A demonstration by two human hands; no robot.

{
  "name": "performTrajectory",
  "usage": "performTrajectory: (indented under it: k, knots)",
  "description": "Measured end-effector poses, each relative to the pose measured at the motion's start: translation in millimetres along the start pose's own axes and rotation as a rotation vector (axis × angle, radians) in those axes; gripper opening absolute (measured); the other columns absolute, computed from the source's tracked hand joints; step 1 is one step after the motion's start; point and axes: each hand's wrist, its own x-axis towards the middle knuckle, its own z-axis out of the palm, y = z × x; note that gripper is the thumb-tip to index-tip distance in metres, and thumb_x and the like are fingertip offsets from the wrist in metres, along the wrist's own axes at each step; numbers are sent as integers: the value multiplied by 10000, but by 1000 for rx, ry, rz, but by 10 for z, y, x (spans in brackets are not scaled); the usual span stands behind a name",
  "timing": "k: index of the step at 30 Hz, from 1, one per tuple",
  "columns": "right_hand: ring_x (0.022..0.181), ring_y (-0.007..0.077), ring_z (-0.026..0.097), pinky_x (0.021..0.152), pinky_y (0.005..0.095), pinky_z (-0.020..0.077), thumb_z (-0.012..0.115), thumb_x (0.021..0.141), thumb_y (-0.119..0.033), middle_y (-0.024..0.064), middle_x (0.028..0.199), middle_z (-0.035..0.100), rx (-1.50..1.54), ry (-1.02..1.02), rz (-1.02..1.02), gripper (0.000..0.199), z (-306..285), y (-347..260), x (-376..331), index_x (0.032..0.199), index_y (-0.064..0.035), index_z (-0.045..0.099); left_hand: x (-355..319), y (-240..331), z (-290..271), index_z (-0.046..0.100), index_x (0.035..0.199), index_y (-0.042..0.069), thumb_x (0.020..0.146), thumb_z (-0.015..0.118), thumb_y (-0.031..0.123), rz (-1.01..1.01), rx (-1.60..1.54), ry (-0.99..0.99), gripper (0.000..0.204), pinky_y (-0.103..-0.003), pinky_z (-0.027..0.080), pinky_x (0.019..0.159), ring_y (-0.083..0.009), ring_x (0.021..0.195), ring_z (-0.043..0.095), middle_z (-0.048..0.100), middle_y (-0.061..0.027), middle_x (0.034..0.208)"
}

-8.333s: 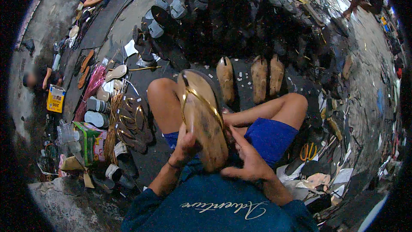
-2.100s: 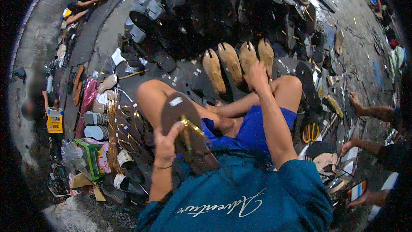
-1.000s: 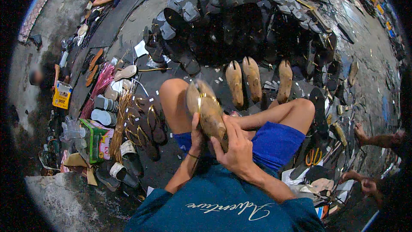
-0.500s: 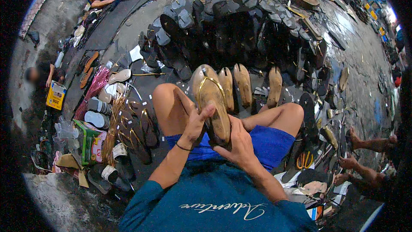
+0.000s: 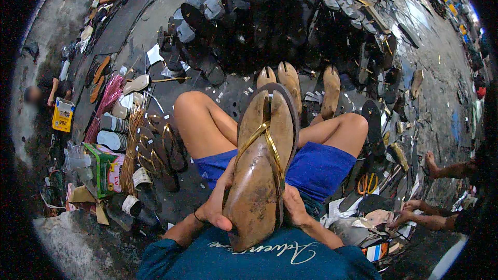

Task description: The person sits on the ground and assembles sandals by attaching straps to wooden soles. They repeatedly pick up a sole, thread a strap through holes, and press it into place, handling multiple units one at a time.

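Note:
A brown wooden shoe last point(image 5: 254, 186) is held up close in front of my chest, toe end away from me. Gold thong straps point(image 5: 275, 148) lie across it and meet at the slit in its toe. Along its far and right edges shows a dark sole point(image 5: 291, 119), behind the last. My left hand point(image 5: 215, 205) grips the left side near the heel, its thumb over the edge. On the right side, my right hand point(image 5: 294, 205) is closed against it, its fingers partly hidden behind. Beyond my knees lie three more split-toe lasts point(image 5: 289, 83).
A curved heap of dark soles point(image 5: 212, 8) rises ahead. At left are gold-strapped sandals point(image 5: 150, 158), pink strips point(image 5: 106, 101), stacked grey soles point(image 5: 111, 140) and a yellow can point(image 5: 63, 115). Orange-handled scissors point(image 5: 367, 184) lie at right, near another person's limbs point(image 5: 441, 221).
The strapped last has come up and nearer to me, turned so its strapped face and the dark sole's edge show more. Both hands have moved back toward my chest with it.

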Motion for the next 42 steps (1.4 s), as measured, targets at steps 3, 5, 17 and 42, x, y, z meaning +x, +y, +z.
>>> performTrajectory:
  k: [3,5,17,42]
  knots:
    - [1068,154,541,979,330,402,371,1021,-357,79,1145,619,40,-124,130,465,6,-208,-112,1234,17,548,-59,63,160,41,1482,-18,424,895,579,-26,-27,153,1485,-404,255,1120,-263,1356,316,268,-161,1477]
    - [1030,144,554,944,318,426,384,1017,-349,75,1101,627,95,-223,284,442,-76,-240,-161,1196,10,568,-65,94,131,19,1481,-16,390,912,560,20,4,71,1523,-409,254,1121,-269,1358,313,269,-165,1474]
    - [1238,283,468,1052,395,357,789,747,-288,166,1334,475,-431,-31,-356,801,83,-673,297,1366,-1,367,507,323,269,11,1441,2,451,968,352,270,746,285,1420,-417,311,1095,-301,1303,366,300,-186,1403]
    - [1078,391,578,964,513,453,566,674,-351,241,1247,551,886,320,-17,815,-113,-365,-338,1372,21,368,0,-281,403,521,940,10,1027,388,211,-290,505,220,257,-263,369,593,-80,676,394,434,19,737]
